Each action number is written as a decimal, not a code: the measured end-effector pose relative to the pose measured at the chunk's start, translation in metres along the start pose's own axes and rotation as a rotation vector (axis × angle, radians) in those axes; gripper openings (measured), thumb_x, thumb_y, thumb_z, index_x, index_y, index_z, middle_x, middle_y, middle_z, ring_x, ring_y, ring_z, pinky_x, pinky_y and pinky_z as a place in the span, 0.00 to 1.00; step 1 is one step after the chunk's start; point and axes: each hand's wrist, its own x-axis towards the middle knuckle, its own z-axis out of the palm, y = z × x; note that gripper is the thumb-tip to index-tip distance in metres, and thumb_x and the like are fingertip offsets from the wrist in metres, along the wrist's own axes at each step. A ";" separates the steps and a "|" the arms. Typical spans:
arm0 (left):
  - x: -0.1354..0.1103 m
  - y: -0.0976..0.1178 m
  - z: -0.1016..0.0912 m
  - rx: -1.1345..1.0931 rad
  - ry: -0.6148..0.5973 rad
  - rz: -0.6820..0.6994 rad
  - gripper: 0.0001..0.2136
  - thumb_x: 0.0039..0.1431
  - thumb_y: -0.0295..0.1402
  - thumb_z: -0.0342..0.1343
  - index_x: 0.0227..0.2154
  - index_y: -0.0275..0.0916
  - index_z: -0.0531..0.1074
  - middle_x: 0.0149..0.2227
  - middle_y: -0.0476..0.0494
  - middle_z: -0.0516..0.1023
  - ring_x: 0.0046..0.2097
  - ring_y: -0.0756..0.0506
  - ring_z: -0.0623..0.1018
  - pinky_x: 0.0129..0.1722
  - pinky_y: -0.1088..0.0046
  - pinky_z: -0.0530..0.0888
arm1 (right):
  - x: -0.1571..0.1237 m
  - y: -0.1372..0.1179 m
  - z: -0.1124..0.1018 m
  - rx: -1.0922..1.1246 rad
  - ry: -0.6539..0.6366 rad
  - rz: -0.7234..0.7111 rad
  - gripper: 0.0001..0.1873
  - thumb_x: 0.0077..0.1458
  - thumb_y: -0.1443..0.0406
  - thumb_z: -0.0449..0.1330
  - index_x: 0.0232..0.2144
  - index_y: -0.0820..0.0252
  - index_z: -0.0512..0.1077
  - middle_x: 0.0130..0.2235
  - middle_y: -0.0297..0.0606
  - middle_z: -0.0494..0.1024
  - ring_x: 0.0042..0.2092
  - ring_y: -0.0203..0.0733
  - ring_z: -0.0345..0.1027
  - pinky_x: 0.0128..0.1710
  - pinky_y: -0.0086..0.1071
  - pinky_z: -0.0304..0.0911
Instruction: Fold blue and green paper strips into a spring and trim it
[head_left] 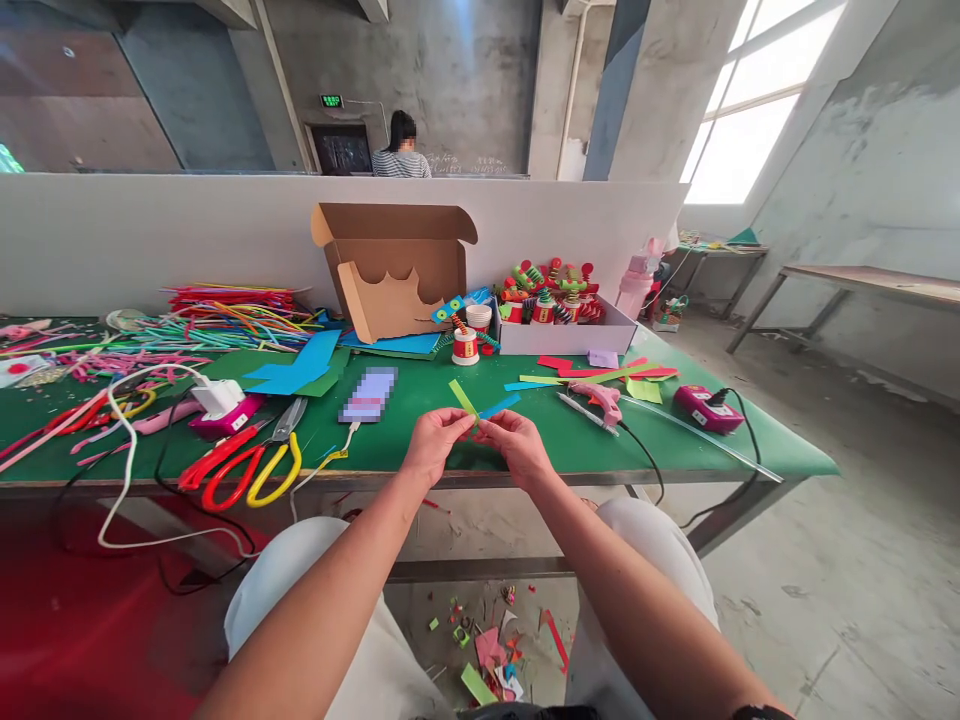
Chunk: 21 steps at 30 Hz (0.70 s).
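Observation:
My left hand (441, 437) and my right hand (517, 444) meet over the table's front edge, fingertips pinched close together. Between them they grip a green paper strip (462, 396) and a blue paper strip (501, 406), which cross at the fingertips. The green one points up to the left, the blue one up to the right. Fingers hide the crossing itself. Beyond the hands stands a small red-and-white paper cup (465, 347) with a spring neck and a blue head (448, 309). A pink glue gun (600, 400) lies right of my right hand.
On the green table (420, 385) lie scissors (274, 455), a phone (369, 394), paper strips (600, 375) and bundled pipe cleaners (232, 315). A white box (566, 335) holds finished figures before an open cardboard box (397, 240). Power blocks (709, 408) trail cords. A person (403, 150) is beyond the partition.

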 end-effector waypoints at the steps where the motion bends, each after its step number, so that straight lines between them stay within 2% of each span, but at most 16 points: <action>1: 0.000 0.000 -0.001 0.009 -0.008 -0.006 0.14 0.31 0.39 0.71 0.20 0.35 0.76 0.21 0.49 0.74 0.25 0.52 0.69 0.29 0.73 0.65 | 0.000 0.000 0.000 -0.009 -0.003 -0.001 0.15 0.32 0.60 0.73 0.21 0.60 0.74 0.23 0.32 0.77 0.27 0.35 0.69 0.34 0.31 0.65; 9: 0.002 -0.006 0.001 -0.091 -0.009 -0.048 0.17 0.30 0.38 0.72 0.25 0.34 0.78 0.26 0.45 0.79 0.29 0.49 0.74 0.34 0.70 0.68 | -0.001 0.007 0.007 0.014 0.097 -0.079 0.14 0.34 0.59 0.71 0.21 0.59 0.72 0.22 0.31 0.76 0.26 0.36 0.69 0.35 0.34 0.66; 15: 0.002 -0.007 0.000 -0.071 -0.001 -0.046 0.15 0.30 0.37 0.71 0.22 0.35 0.76 0.24 0.47 0.77 0.28 0.50 0.72 0.33 0.71 0.67 | -0.002 0.006 0.006 -0.011 0.077 -0.080 0.14 0.35 0.59 0.71 0.24 0.59 0.73 0.24 0.32 0.78 0.26 0.37 0.70 0.35 0.34 0.66; 21: 0.002 -0.011 0.001 -0.071 -0.004 -0.039 0.16 0.32 0.38 0.71 0.24 0.35 0.76 0.26 0.46 0.77 0.29 0.50 0.73 0.34 0.70 0.68 | -0.001 0.011 0.006 -0.014 0.105 -0.111 0.15 0.37 0.58 0.70 0.26 0.59 0.73 0.26 0.34 0.79 0.29 0.40 0.72 0.35 0.35 0.67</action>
